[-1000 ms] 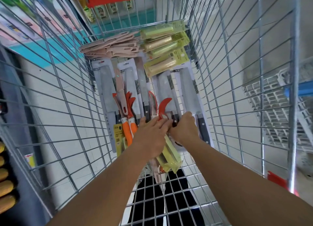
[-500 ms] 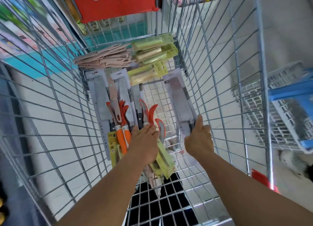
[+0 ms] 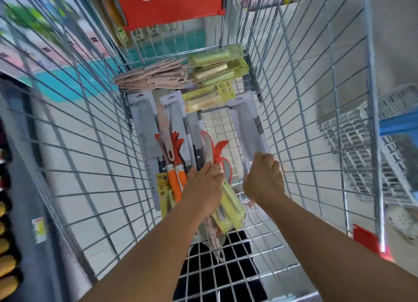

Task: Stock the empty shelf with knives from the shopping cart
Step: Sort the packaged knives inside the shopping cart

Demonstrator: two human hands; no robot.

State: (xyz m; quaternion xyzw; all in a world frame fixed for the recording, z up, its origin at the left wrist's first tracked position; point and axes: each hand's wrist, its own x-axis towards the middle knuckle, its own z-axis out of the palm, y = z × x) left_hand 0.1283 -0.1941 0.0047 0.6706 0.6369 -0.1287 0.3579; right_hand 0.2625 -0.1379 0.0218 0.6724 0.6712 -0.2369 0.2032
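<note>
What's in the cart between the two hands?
In the head view, red-handled curved knives and yellow-green packaged knives lie between the left hand and right hand, over the wire cart floor.

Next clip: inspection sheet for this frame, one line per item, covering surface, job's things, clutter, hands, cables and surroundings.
Surface: wire cart floor, partly bare.
Job's things: carded cleavers, orange-handled knives, pink knives, yellow-green packs.
Clutter: nothing seen.
Hands: left hand holds a bundle of knives; right hand grips a carded cleaver.
Cables: nothing seen.
Surroundings: red cart flap, tiled floor, grey crates at right.
</note>
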